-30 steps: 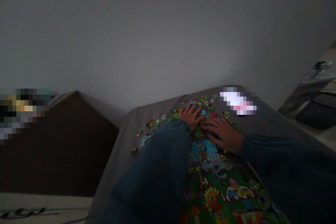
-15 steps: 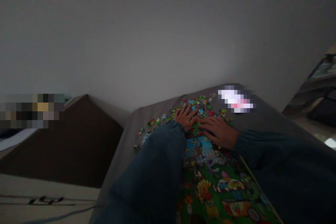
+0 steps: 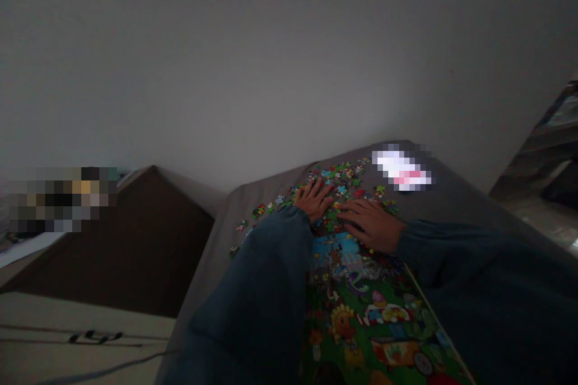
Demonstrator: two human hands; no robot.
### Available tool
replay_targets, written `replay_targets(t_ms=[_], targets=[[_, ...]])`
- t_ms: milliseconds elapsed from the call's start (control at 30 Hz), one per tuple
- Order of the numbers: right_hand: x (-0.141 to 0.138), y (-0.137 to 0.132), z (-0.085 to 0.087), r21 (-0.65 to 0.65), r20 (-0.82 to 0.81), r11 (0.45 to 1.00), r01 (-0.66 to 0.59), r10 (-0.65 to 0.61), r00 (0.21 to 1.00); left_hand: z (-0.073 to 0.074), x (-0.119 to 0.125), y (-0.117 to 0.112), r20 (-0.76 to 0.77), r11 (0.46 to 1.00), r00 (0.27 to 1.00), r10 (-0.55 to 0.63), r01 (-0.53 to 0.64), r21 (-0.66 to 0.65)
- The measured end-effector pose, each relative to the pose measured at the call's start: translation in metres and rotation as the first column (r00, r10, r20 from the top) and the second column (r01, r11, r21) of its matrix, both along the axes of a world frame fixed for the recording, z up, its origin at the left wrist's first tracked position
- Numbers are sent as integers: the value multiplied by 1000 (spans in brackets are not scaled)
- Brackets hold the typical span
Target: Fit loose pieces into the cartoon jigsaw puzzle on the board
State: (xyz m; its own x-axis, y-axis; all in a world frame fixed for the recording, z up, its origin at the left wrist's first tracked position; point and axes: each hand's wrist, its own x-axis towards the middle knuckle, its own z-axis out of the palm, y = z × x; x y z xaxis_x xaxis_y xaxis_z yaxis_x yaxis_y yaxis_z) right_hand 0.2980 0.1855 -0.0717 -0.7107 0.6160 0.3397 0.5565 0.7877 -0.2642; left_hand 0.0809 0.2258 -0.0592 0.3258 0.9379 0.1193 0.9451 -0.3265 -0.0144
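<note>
A partly assembled jigsaw puzzle (image 3: pixel 345 295) with bright cartoon figures on green lies in front of me. Beyond its far end, loose jigsaw pieces (image 3: pixel 343 175) are scattered in many colours. My left hand (image 3: pixel 312 200) rests palm down among these pieces, fingers spread, holding nothing that I can see. To its right, my right hand (image 3: pixel 374 224) lies flat over the far right part of the puzzle, fingers stretched out to the left. Small pieces show between the two hands. Whatever is under the palms is hidden.
A grey cloth-covered surface (image 3: pixel 447 198) bears the puzzle and reaches a plain wall (image 3: pixel 271 72). A bright blurred-out rectangle (image 3: pixel 401 169) lies at its far right. At left stands a brown-topped cabinet (image 3: pixel 135 240) with a dark handle (image 3: pixel 97 337).
The view has shifted slightly, so puzzle and hands appear a little further left. The gap between my hands looks slightly wider. Both remain flat and spread.
</note>
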Motion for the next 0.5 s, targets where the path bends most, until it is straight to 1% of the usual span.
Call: replay_targets(t_ms=[133,333,500], targets=[[0,0,0,-3,-6,1000,0,0,1000,0,-2,0,-11,1000,1000,0,0,-6],[0,1,-1,-18,8,1000,-5,5,1000,-3,0,9,-24,998,998,55,-55,9],[-1,2,-3,-24,11,1000,13,-13,1000,-1,0,16,-6,999,999,41,-40,24]])
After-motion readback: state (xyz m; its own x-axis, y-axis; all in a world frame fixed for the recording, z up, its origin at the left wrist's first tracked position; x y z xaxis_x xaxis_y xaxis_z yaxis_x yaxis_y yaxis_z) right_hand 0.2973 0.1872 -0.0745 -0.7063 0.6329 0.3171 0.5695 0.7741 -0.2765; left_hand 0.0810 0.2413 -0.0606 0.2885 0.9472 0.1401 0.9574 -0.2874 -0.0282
